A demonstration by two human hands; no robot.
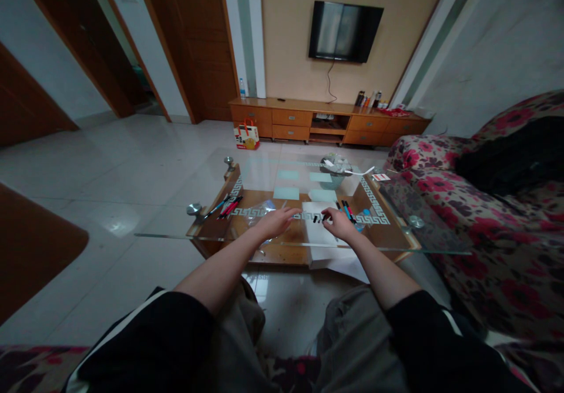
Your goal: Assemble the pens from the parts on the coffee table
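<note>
My left hand [277,221] hovers over the glass coffee table [211,235], fingers stretched to the right and nothing visible in them. Opposite it, my right hand [337,224] has its fingers curled, with a small black piece at the fingertips, too small to name surely. Another small black piece [315,219] lies just left of those fingertips. Beside my right hand are red, blue and black pens [348,210]. More pens, a pink-red group [231,207] and a blue one [217,206], lie at the table's left. Clear plastic wrapping [258,214] sits by my left hand.
White paper [319,239] is seen on the shelf below the glass. A basket-like bin [332,180] shows at the table's far right. A floral sofa [440,175] stands right; a low wooden cabinet [286,117] and a carton bag [247,137] stand beyond the table.
</note>
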